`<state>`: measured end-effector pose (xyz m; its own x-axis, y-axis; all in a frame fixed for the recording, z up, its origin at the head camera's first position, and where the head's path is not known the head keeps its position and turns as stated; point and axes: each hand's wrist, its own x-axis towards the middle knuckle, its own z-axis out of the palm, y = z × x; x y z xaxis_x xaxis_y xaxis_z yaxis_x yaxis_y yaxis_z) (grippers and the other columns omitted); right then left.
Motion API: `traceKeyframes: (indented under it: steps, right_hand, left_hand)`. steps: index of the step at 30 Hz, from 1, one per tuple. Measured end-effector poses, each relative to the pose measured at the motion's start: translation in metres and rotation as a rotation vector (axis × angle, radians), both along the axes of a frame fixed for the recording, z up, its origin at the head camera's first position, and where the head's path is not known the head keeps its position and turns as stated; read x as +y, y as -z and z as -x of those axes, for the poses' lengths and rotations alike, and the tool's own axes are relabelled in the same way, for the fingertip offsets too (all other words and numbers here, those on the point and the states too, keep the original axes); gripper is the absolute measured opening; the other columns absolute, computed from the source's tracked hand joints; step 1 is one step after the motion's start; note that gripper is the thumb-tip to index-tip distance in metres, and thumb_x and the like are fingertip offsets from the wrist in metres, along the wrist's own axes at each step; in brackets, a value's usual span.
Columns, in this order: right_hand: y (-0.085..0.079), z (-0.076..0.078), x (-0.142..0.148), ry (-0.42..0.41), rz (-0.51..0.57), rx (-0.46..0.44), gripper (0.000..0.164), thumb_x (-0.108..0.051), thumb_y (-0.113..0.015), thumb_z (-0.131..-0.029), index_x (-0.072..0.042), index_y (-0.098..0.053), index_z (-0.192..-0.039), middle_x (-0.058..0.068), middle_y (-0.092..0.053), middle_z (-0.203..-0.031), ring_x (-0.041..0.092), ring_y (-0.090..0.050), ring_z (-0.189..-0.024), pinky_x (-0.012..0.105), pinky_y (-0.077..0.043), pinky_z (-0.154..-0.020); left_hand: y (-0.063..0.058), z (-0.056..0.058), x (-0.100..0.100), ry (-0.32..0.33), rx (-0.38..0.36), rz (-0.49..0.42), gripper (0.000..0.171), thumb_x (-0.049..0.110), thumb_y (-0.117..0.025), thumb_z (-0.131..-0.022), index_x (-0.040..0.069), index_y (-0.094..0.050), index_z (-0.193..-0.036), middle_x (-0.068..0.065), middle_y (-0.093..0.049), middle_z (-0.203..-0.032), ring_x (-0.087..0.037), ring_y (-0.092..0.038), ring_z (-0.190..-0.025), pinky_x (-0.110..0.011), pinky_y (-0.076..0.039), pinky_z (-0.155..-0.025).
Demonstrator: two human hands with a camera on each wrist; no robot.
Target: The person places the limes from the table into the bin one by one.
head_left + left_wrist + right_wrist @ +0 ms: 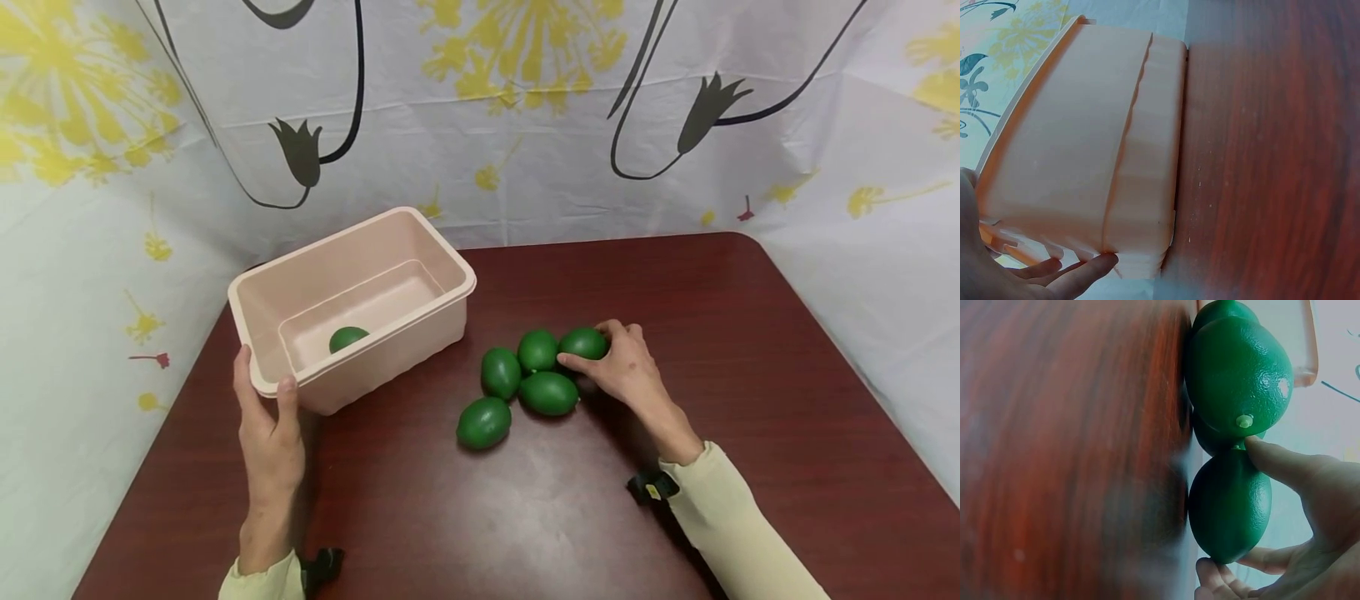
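Observation:
A pale pink rectangular plastic bin [386, 367] stands at the table's back left, one green lime [348, 337] inside it. My left hand [272, 446] holds the bin's near left corner, thumb on the front rim and fingers along the end wall; the left wrist view shows those fingers [1085, 278] against the bin [1085, 137]. Right of the bin, my right hand [626, 367] pinches the rightmost lime [583, 342] between thumb and fingers. In the right wrist view, this lime [1230, 509] is low by the table surface, with the thumb at its stem end.
Several more glossy limes lie clustered beside the pinched one: a back one [537, 350], a left one [500, 372], a front one [549, 393] and the nearest one [483, 422]. The dark red wooden table [525, 517] meets a flower-printed cloth [487, 192] behind.

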<state>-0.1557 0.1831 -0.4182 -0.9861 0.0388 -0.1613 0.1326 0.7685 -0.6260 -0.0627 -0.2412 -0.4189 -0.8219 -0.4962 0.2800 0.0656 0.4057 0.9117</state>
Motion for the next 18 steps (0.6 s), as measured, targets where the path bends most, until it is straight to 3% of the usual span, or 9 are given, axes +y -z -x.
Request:
traceKeyframes:
  steps: [9, 18]
  right_hand:
    - [0.0006, 0.0013, 0.0011, -0.006, 0.053, 0.033, 0.085, -0.052, -0.077, -0.090, 0.001, -0.047, -0.149, 0.027, -0.043, -0.140, 0.039, -0.058, -0.112, 0.051, -0.051, -0.095]
    - [0.0020, 0.0043, -0.0019, 0.004, 0.102, 0.168, 0.079, -0.046, -0.080, -0.088, -0.002, -0.051, -0.147, 0.023, -0.048, -0.131, 0.037, -0.059, -0.108, 0.049, -0.052, -0.093]
  left_hand:
    - [-0.0003, -0.0001, 0.0015, -0.003, -0.009, 0.002, 0.068, 0.035, -0.058, -0.104, 0.044, -0.025, -0.163, 0.005, -0.032, -0.171, -0.026, -0.036, -0.153, -0.061, -0.024, -0.125]
    - [0.0010, 0.0005, -0.0002, 0.001, 0.000, 0.003, 0.069, 0.034, -0.059, -0.104, 0.043, -0.026, -0.163, 0.005, -0.032, -0.171, -0.028, -0.036, -0.153, -0.060, -0.024, -0.125]
